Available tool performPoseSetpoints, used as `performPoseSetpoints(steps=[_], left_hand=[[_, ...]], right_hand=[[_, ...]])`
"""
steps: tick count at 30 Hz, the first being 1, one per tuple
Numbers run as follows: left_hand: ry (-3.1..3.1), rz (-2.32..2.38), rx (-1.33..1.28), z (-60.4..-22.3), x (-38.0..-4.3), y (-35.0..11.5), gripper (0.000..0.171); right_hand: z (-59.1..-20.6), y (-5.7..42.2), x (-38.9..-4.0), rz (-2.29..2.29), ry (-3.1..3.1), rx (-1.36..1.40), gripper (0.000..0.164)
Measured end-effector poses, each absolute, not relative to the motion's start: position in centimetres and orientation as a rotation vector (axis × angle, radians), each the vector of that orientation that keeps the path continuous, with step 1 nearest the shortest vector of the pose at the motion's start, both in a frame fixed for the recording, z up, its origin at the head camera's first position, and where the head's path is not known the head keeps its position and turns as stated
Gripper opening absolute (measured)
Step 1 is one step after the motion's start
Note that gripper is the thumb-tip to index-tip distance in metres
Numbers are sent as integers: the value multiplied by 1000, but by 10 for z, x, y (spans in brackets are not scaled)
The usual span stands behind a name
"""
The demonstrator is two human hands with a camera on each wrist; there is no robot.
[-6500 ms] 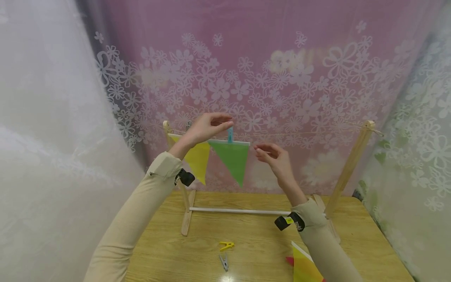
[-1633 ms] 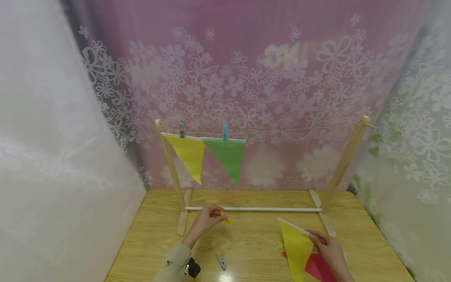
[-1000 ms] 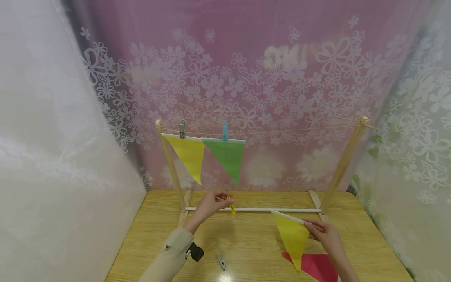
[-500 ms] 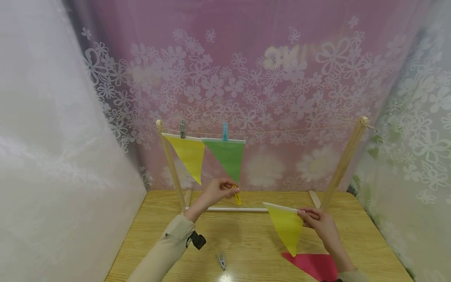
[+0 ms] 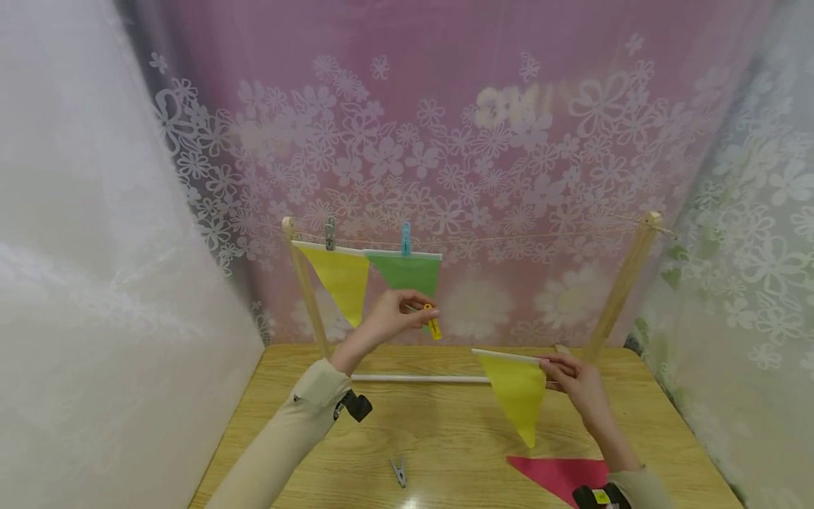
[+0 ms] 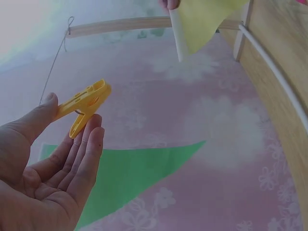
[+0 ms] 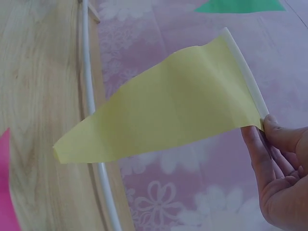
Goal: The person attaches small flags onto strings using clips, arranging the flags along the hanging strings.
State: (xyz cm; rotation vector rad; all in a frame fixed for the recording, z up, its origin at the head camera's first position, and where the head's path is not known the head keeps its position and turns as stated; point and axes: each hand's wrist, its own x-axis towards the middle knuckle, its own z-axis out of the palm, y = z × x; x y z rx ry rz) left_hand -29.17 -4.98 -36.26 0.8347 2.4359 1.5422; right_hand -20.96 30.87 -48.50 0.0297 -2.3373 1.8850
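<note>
My left hand point(image 5: 397, 316) pinches a yellow clothespin point(image 5: 433, 323) between thumb and fingers, in front of the hanging green pennant point(image 5: 407, 267). In the left wrist view the clothespin point(image 6: 86, 103) lies across thumb and fingertips. My right hand point(image 5: 579, 389) pinches the right end of the white top edge of a yellow pennant point(image 5: 511, 389), whose tip hangs down above the table. The right wrist view shows this pennant point(image 7: 168, 101) spread out, thumb on its white strip. A second yellow pennant point(image 5: 337, 276) hangs at the left under a grey clothespin point(image 5: 330, 234); a blue clothespin point(image 5: 406, 239) holds the green one.
A string point(image 5: 528, 236) runs between two wooden posts, the right post point(image 5: 622, 286) leaning outward. A white rod point(image 5: 420, 379) joins the stand's base. On the wooden table point(image 5: 343, 452) lie a grey clothespin point(image 5: 398, 472) and a red pennant point(image 5: 559, 475), partly behind the right wrist.
Since the earlier frames, my left hand has picked up the yellow clothespin and raised it toward the green pennant. My right hand has lifted the yellow pennant off the red one and moved it up and left.
</note>
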Motion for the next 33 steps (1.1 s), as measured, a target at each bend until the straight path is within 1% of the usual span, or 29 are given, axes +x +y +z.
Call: performPoseSetpoints(steps=[12, 26, 33], left_hand=[[2550, 1473, 871, -332, -292, -41, 35], [2641, 1418, 923, -306, -302, -33, 37], [2591, 1459, 981, -286, -300, -25, 31]], right_hand=[[-461, 310, -218, 1851, -2312, 118, 42], [-430, 297, -231, 1792, -2302, 202, 47], [-412, 290, -238, 1773, -2320, 176, 53]])
